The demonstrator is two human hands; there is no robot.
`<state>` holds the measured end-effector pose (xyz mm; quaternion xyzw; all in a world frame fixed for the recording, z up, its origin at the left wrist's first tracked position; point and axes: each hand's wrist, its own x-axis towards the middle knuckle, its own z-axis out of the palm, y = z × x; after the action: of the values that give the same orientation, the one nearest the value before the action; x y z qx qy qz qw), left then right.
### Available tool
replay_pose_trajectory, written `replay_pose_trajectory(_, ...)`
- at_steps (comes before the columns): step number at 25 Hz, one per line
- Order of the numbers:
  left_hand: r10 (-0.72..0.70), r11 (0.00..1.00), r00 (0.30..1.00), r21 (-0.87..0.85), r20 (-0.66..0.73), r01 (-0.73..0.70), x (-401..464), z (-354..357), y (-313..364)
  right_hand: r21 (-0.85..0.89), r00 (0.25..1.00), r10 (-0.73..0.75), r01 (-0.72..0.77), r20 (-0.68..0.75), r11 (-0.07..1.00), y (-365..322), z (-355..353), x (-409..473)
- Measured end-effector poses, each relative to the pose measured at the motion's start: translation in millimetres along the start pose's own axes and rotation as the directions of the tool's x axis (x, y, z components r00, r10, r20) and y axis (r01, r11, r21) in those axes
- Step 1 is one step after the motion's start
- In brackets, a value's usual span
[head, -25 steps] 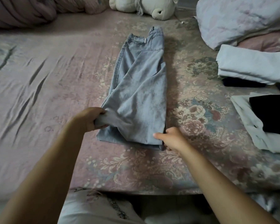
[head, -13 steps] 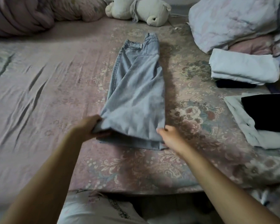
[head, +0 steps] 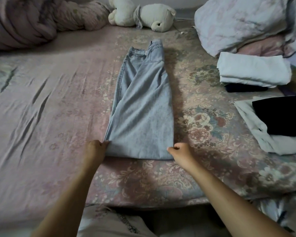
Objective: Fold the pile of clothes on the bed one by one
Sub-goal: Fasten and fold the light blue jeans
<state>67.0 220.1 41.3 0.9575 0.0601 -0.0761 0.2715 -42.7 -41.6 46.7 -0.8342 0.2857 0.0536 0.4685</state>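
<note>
Light blue jeans (head: 142, 106) lie lengthwise on the bed (head: 41, 108), folded leg over leg, waistband at the far end. My left hand (head: 96, 147) pinches the near left corner of the leg hems. At the near right corner, my right hand (head: 179, 151) grips the hem with curled fingers. Both hems lie flat on the floral sheet.
Folded white cloth (head: 253, 71) over a dark garment sits at the right, with a black piece on a white garment (head: 263, 134) nearer. A stuffed toy (head: 143, 16), a bunched quilt (head: 32, 21) and a pillow (head: 243, 19) line the far edge.
Both hands have pulled the raised leg ends toward me and laid them flat. The bulge near my left hand has been smoothed out.
</note>
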Motion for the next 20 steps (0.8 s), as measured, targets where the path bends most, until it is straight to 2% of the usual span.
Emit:
replay_pose_trajectory(2,0.064,0.997,0.996,-0.037,-0.060,-0.066,-7,3,1,-0.055,1.000,-0.008,0.007,-0.021,0.998,-3,6,2)
replay_pose_trajectory(4,0.069,0.990,0.996,-0.118,-0.051,-0.075,-7,5,4,0.030,1.000,0.022,-0.022,-0.001,0.999,-6,8,6)
replay_pose_trajectory(8,-0.033,0.946,0.998,-0.321,0.057,0.050,-5,-1,9,0.117,0.999,0.021,-0.025,0.038,0.993,-7,-1,3)
replay_pose_trajectory(11,-0.041,0.907,0.993,-0.412,0.114,0.085,-30,-4,21,0.123,0.996,-0.034,0.044,-0.080,0.991,-1,-30,-2)
replay_pose_trajectory(13,-0.016,0.909,0.982,-0.407,0.188,0.093,-60,14,30,0.071,0.982,-0.081,0.095,-0.171,0.993,13,-58,-7)
replay_pose_trajectory(15,0.009,0.935,0.970,-0.347,0.242,0.078,-88,41,37,0.045,0.983,-0.010,0.018,-0.183,0.999,37,-80,-11)
replay_pose_trajectory(17,0.007,0.944,0.978,-0.325,0.209,0.063,-107,60,43,-0.001,0.987,0.040,-0.041,-0.155,0.999,57,-94,-12)
replay_pose_trajectory(20,0.001,0.931,0.987,-0.360,0.162,0.058,-132,73,59,-0.058,0.977,-0.020,0.007,-0.214,0.998,67,-110,-8)
